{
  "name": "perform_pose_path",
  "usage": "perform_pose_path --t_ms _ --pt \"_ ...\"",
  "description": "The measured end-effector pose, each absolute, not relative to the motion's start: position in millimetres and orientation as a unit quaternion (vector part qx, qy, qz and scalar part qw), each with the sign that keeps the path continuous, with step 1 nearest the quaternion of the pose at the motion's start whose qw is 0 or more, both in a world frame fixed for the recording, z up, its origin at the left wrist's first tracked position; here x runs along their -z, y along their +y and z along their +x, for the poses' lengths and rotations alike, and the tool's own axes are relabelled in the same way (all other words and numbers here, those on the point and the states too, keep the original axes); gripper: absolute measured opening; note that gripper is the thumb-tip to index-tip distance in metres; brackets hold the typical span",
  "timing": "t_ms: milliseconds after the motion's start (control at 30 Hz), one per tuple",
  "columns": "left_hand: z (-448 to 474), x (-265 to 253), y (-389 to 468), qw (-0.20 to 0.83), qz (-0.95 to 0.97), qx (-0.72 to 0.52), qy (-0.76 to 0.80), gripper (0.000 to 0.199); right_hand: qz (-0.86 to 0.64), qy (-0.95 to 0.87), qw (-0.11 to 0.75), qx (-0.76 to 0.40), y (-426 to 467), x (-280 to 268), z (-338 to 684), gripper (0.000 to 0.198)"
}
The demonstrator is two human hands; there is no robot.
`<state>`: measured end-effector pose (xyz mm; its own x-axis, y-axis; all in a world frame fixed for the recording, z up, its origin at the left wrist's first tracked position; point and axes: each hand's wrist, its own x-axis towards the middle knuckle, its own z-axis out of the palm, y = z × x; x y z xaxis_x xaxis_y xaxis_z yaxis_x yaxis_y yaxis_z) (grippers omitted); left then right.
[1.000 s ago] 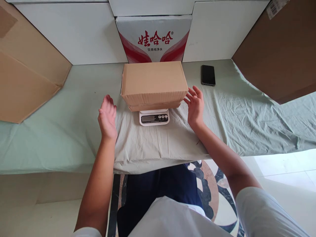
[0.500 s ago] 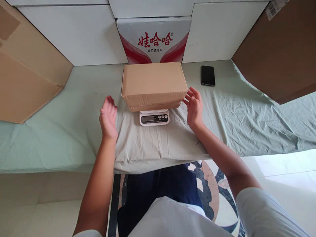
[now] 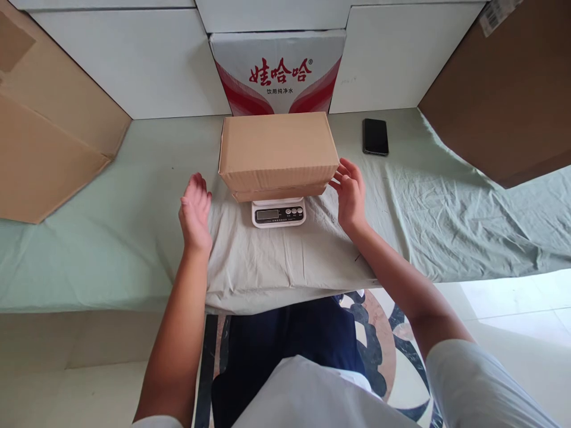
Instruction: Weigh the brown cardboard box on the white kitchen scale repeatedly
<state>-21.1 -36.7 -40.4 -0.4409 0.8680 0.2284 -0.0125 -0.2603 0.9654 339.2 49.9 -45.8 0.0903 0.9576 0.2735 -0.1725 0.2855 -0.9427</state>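
Observation:
A closed brown cardboard box (image 3: 279,142) rests on top of a small white digital scale (image 3: 279,223) in the middle of the cloth. The box hides the weighing plate; only the front panel with its display and buttons shows. My left hand (image 3: 196,211) is to the left of the box, apart from it, palm turned inward and fingers stretched out. At the box's right front corner is my right hand (image 3: 351,193), its fingers loosely spread and holding nothing. Whether those fingertips touch the cardboard I cannot tell.
A black phone (image 3: 375,137) lies right of the box. Behind stands a white and red printed carton (image 3: 279,71) against white panels (image 3: 134,62). Large cardboard pieces flank the surface at left (image 3: 53,137) and right (image 3: 504,101). A wrinkled pale green cloth (image 3: 111,249) covers the surface.

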Motion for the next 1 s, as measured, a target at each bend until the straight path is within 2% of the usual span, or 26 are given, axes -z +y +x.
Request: perform_pose_path --t_ms 767,1000 --pt "-14.9 36.7 -38.7 0.331 0.425 -0.663 0.520 0.111 -0.405 -0.524 0.597 -0.453 49.9 44.1 339.0 0.061" --pt "-15.4 38.7 -38.1 0.333 0.430 -0.667 0.509 0.112 -0.398 -0.520 0.594 -0.467 50.2 44.9 340.2 0.055"
